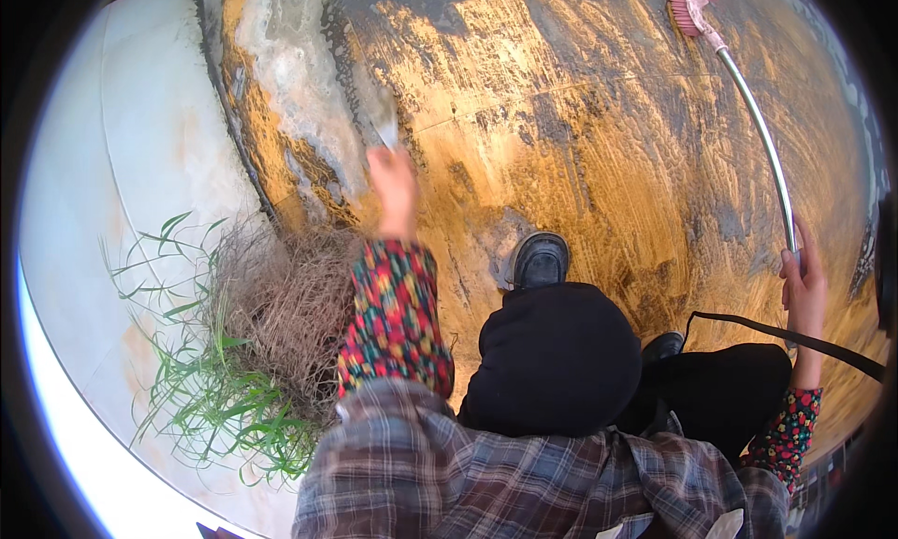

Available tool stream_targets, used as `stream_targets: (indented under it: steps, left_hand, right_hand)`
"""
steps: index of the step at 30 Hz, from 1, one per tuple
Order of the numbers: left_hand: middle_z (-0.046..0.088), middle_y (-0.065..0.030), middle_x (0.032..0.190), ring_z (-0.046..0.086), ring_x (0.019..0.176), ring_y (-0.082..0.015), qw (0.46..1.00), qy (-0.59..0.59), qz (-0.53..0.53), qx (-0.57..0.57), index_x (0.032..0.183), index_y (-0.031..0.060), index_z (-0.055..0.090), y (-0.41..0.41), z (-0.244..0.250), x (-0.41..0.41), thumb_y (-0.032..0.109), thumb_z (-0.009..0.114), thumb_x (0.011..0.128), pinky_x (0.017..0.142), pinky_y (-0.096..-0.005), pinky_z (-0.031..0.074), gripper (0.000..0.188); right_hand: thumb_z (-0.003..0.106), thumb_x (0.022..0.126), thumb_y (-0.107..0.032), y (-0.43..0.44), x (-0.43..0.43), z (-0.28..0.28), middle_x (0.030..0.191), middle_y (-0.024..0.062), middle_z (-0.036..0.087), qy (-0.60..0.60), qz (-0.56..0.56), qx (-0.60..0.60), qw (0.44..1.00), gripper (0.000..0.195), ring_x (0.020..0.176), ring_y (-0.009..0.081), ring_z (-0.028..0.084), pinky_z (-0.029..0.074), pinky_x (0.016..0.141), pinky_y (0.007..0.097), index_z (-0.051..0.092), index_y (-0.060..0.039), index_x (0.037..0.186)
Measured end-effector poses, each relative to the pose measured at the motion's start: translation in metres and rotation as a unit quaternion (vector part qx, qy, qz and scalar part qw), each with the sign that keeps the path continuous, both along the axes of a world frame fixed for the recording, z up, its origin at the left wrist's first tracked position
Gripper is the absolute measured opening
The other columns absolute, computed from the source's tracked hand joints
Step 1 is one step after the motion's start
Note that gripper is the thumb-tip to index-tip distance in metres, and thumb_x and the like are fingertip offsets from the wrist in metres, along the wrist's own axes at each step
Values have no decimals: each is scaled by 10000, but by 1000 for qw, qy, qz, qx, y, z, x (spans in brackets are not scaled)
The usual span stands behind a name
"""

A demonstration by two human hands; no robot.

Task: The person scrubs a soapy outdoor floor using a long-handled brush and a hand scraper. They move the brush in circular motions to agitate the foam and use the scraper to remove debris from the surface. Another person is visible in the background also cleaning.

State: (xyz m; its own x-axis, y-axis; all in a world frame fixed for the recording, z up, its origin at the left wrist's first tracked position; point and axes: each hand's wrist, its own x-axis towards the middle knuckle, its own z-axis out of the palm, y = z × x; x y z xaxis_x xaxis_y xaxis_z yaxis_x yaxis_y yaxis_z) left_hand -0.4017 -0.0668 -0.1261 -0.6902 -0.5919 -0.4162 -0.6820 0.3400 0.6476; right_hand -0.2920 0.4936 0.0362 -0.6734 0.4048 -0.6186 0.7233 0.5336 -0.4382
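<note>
My left hand (393, 181) is closed on a small tool with a pale, flat blade (385, 129), blurred, perhaps a scraper; the blade's far end is over the wet, dirty floor. In my right hand (805, 279) is the metal handle of a long-handled brush (761, 129). Its pink bristled head (691, 9) rests on the floor at the top right. Brown and grey residue streaks the yellowish tiled floor (491, 167) around both tools.
A clump of dry roots and green grass (280, 314) lies left of my left forearm. White wall or floor panels (147, 139) stretch along the left, with a dark dirty seam (231, 118) at their edge. My dark shoe (541, 258) stands on the floor. A black strap (786, 332) crosses near my right wrist.
</note>
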Motion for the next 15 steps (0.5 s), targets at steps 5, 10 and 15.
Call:
stream_targets:
  steps: [5, 10, 15]
  left_hand:
    - [571, -64, 737, 433, 457, -87, 976, 173, 83, 106, 997, 79, 441, -13, 42, -124, 94, 583, 928, 356, -229, 338, 159]
    - [558, -35, 757, 418, 424, -67, 995, -5, 29, 91, 1047, 101, 415, 28, 55, 59, 101, 570, 937, 322, -210, 285, 190]
    - [548, -25, 715, 460, 491, -82, 990, -84, 78, 86, 1051, 99, 422, 28, 33, 204, 61, 585, 914, 405, -238, 340, 216]
  right_hand:
    - [561, 949, -98, -8, -9, 5, 689, -63, 400, 10, 14, 8, 1000, 529, 503, 34, 362, 304, 419, 205, 452, -285, 1432]
    - [559, 950, -91, 4, 4, -9, 689, -67, 403, 17, -13, -12, 1000, 535, 504, 24, 351, 297, 410, 191, 442, -273, 1440]
    - [548, 960, -98, 4, -1, -11, 684, -65, 400, 8, -7, -29, 1000, 529, 501, 15, 357, 300, 397, 167, 428, -264, 1447]
